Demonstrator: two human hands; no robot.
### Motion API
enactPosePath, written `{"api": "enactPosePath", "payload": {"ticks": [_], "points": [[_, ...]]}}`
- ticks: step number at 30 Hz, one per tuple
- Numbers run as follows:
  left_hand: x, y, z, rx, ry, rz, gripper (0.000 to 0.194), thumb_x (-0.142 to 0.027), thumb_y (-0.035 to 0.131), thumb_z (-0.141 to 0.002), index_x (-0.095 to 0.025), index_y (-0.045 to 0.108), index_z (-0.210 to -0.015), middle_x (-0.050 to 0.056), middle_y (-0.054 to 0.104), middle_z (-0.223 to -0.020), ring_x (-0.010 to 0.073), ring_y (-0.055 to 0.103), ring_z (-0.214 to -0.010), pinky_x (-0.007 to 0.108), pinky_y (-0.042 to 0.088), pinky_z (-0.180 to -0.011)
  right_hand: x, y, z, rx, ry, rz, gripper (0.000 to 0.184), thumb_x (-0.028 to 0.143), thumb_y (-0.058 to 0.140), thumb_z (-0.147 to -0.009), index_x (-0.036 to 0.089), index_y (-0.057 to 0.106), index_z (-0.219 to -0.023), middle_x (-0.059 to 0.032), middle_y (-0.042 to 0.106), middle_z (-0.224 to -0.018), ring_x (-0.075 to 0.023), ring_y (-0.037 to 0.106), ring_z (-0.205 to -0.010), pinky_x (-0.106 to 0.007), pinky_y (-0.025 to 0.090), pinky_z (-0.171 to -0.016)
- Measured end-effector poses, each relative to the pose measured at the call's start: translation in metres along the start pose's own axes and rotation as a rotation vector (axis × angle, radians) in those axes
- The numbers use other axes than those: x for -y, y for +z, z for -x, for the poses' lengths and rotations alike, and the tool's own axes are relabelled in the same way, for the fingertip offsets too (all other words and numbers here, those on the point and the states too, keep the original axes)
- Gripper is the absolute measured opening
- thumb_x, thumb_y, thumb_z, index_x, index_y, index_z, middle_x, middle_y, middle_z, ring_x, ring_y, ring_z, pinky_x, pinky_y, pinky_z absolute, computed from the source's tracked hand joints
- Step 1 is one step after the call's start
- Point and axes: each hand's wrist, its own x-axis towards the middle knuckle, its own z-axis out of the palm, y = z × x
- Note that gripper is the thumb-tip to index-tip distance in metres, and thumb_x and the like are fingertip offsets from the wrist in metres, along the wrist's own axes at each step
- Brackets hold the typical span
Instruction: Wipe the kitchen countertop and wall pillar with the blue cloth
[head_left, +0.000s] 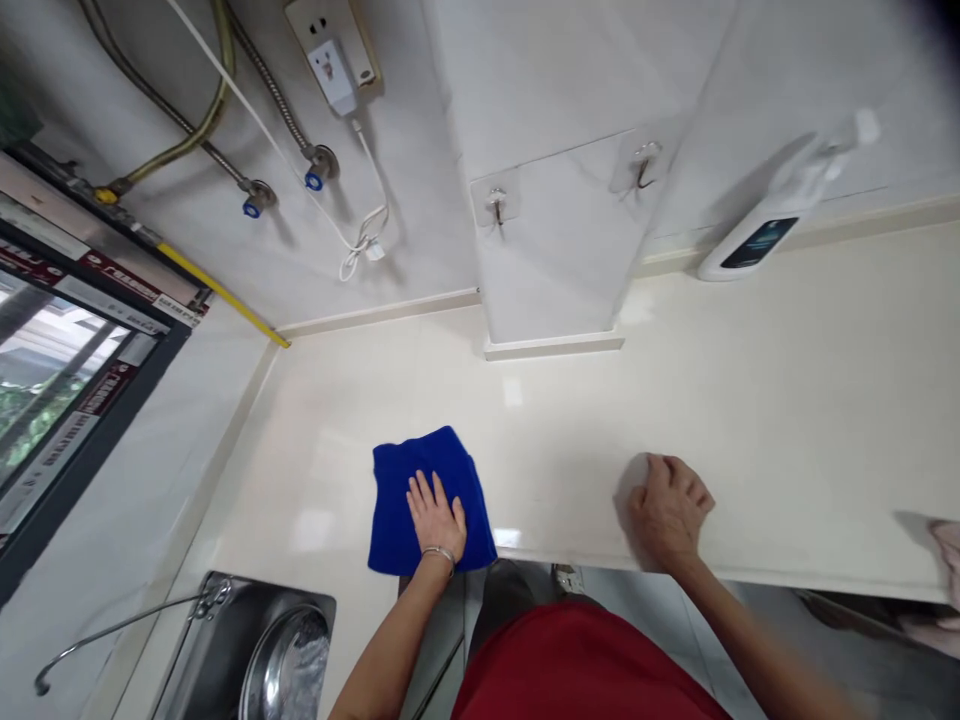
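Note:
A folded blue cloth (394, 510) lies on the cream countertop (555, 480), close to its front edge. My left hand (437, 518) rests flat on top of it, fingers stretched out and a bracelet at the wrist. Off to the right, my right hand (670, 508) leans on the bare counter near the same edge. Its fingers are curled in a loose fist, and nothing shows in them. Its palm side is hidden.
A white spray bottle (757, 240) leans against the back wall. A wall pillar (559, 250) with two hooks juts onto the counter. Lower left, a sink (217, 640) holds a metal basin (289, 665) beside a thin faucet (112, 630). A cable hangs from a plugged-in adapter (332, 75).

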Motion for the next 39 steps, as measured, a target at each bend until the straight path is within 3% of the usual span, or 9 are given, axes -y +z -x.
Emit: {"api": "enactPosePath", "payload": {"ticks": [8, 13, 18, 21, 23, 26, 30, 34, 39], "points": [[-0.1, 0.008, -0.012, 0.125, 0.268, 0.207, 0.067, -0.034, 0.04, -0.09, -0.013, 0.024, -0.152, 0.021, 0.013, -0.165, 0.0366, 0.003, -0.153, 0.061, 0.016, -0.125, 0.001, 0.002, -0.001, -0.048, -0.065, 0.079, 0.047, 0.019, 0.045, -0.084, 0.014, 0.045, -0.13, -0.0175, 0.049, -0.13, -0.0321, 0.044, -0.114, -0.045, 0.033, -0.093], [-0.114, 0.001, -0.023, 0.187, 0.338, 0.353, 0.068, -0.035, 0.044, -0.089, -0.015, 0.025, -0.152, 0.019, 0.015, -0.166, 0.0343, 0.005, -0.153, 0.061, 0.016, -0.125, -0.008, 0.005, 0.003, -0.091, -0.108, 0.053, 0.045, 0.02, 0.044, -0.085, 0.014, 0.045, -0.13, -0.0189, 0.05, -0.128, -0.0347, 0.045, -0.115, -0.05, 0.037, -0.093], [-0.051, -0.024, 0.002, 0.037, 0.268, 0.446, 0.064, -0.032, 0.035, -0.093, -0.019, 0.019, -0.153, 0.013, 0.018, -0.167, 0.0239, 0.007, -0.155, 0.051, 0.027, -0.125, 0.026, 0.002, 0.005, -0.054, -0.533, -0.177, 0.055, 0.014, 0.041, -0.084, 0.015, 0.039, -0.139, -0.0187, 0.047, -0.138, -0.0328, 0.041, -0.131, -0.052, 0.039, -0.103], [0.016, -0.029, 0.056, -0.144, 0.017, 0.394, 0.061, -0.033, 0.034, -0.094, -0.017, 0.023, -0.152, 0.016, 0.026, -0.164, 0.0241, 0.011, -0.154, 0.053, 0.026, -0.125, 0.083, 0.008, 0.005, 0.062, -0.841, -0.371, 0.056, 0.015, 0.037, -0.086, 0.016, 0.039, -0.143, -0.0147, 0.047, -0.142, -0.0271, 0.038, -0.138, -0.048, 0.037, -0.111], [0.061, -0.026, 0.109, -0.25, -0.204, 0.312, 0.06, -0.034, 0.035, -0.094, -0.015, 0.028, -0.15, 0.019, 0.03, -0.162, 0.027, 0.011, -0.154, 0.055, 0.027, -0.124, 0.124, 0.017, 0.006, 0.138, -0.928, -0.384, 0.056, 0.018, 0.036, -0.089, 0.016, 0.04, -0.144, -0.0137, 0.046, -0.146, -0.0283, 0.032, -0.143, -0.05, 0.032, -0.116], [0.105, -0.023, 0.201, -0.299, -0.483, 0.161, 0.064, -0.039, 0.041, -0.092, -0.016, 0.029, -0.15, 0.02, 0.034, -0.159, 0.0304, 0.013, -0.153, 0.058, 0.028, -0.122, 0.172, 0.032, 0.009, 0.212, -0.935, -0.289, 0.058, 0.027, 0.038, -0.091, 0.016, 0.039, -0.148, -0.0132, 0.036, -0.156, -0.0356, 0.02, -0.148, -0.059, 0.023, -0.117], [0.119, -0.029, 0.298, -0.171, -0.71, -0.022, 0.071, -0.05, 0.044, -0.089, -0.018, 0.03, -0.151, 0.02, 0.029, -0.162, 0.0353, 0.013, -0.153, 0.063, 0.025, -0.121, 0.198, 0.056, 0.007, 0.231, -0.913, -0.179, 0.058, 0.033, 0.037, -0.092, 0.018, 0.039, -0.148, -0.0123, 0.03, -0.159, -0.0392, 0.013, -0.148, -0.065, 0.017, -0.115], [0.133, -0.039, 0.339, -0.05, -0.674, -0.171, 0.072, -0.053, 0.048, -0.085, -0.024, 0.032, -0.15, 0.018, 0.025, -0.164, 0.0372, 0.015, -0.152, 0.065, 0.019, -0.12, 0.195, 0.073, -0.008, 0.244, -0.88, -0.143, 0.064, 0.039, 0.032, -0.094, 0.008, 0.032, -0.15, -0.0156, 0.031, -0.158, -0.0353, 0.013, -0.149, -0.059, 0.016, -0.118], [0.165, -0.034, 0.356, -0.086, -0.661, -0.209, 0.079, -0.05, 0.057, -0.079, -0.024, 0.033, -0.15, 0.018, 0.028, -0.163, 0.0376, 0.019, -0.152, 0.063, 0.025, -0.119, 0.179, 0.085, -0.03, 0.159, -0.673, -0.102, 0.065, 0.041, 0.029, -0.095, 0.004, 0.035, -0.148, -0.0214, 0.03, -0.157, -0.0385, 0.016, -0.147, -0.061, 0.018, -0.116]]}}
